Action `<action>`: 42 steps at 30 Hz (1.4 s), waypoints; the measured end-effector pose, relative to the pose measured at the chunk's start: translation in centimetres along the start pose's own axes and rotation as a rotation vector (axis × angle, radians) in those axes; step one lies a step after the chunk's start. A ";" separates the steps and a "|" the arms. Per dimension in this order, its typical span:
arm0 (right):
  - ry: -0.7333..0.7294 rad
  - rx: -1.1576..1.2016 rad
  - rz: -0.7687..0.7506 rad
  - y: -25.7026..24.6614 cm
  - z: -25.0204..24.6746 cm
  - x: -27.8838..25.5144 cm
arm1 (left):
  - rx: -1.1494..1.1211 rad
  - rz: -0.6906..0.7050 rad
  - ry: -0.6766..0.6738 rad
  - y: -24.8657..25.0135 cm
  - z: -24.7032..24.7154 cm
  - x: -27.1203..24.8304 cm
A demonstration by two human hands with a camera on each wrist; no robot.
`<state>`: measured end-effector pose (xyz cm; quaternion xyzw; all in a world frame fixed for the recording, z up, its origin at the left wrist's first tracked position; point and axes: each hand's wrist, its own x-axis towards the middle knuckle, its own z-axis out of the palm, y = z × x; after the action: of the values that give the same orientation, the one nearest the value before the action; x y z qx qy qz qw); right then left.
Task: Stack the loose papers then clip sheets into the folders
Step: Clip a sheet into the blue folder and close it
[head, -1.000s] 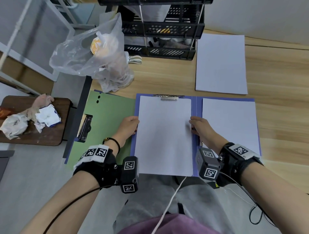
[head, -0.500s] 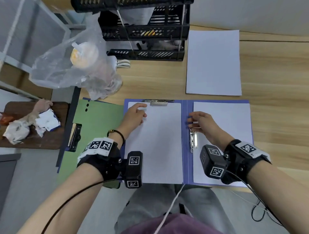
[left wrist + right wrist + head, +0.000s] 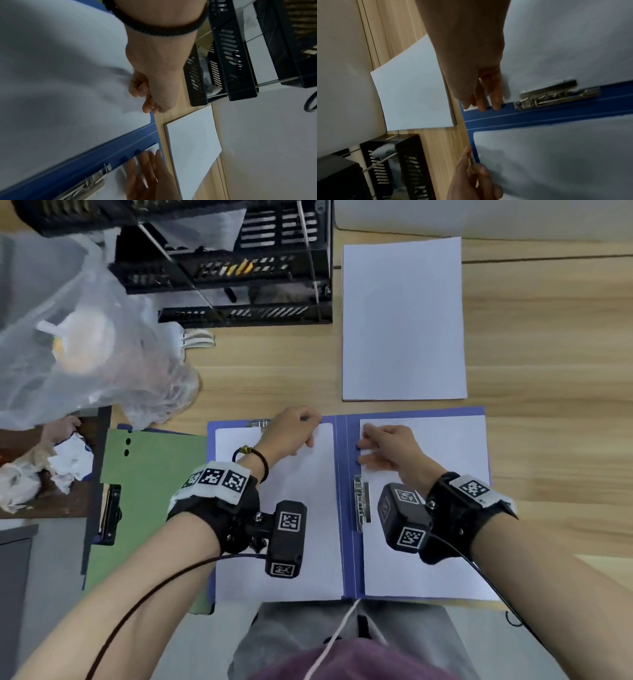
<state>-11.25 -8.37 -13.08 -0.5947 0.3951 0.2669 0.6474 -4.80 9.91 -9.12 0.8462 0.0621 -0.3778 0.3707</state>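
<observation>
Two hands work on one open blue folder [image 3: 340, 508], which lies flat at the near edge of the wooden tabletop [image 3: 548, 371], its lower margin overhanging the person's lap. The right sheet [image 3: 445, 542] sits on the right-hand leaf, its inner edge beside the side clip [image 3: 361, 503] next to the spine. The right hand [image 3: 388, 451] lies on that sheet's inner upper corner with fingers straight and flat, holding nothing; judging by the placement, it pins the paper so the edge stays lined up with the clip and the two punched holes. The left sheet [image 3: 291, 542] covers the left leaf. At its far edge the left hand [image 3: 291, 433] curls its fingers and pinches the metal lever of the top clip [image 3: 260, 423], probably to lift or close the clamp over the sheet's top edge. Both sheets look plain white, unmarked and flat, though the left wrist view shows slight rippling near the pinching fingers. A green folder [image 3: 144, 508] lies left of the blue one, partly overhanging the tabletop's left edge, with its own clip. Farther back, well apart from the hands, a squared stack of white paper [image 3: 402, 320] rests toward the far edge, beside a black tray rack [image 3: 239, 261].
</observation>
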 end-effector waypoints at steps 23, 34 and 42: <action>0.066 -0.030 0.053 -1.2 1.6 2.0 | -0.467 -0.105 0.263 -9.4 -5.9 1.8; 0.086 0.008 0.060 -1.4 2.0 1.8 | -0.115 0.057 0.440 -11.0 -6.3 2.5; 0.099 -0.021 0.063 -1.1 1.8 2.2 | 0.029 0.048 0.531 -12.1 -5.8 2.4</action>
<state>-8.78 -7.00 -14.27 -0.6011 0.4422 0.2614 0.6122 -4.32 22.11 -15.28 0.9221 0.1317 -0.1347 0.3381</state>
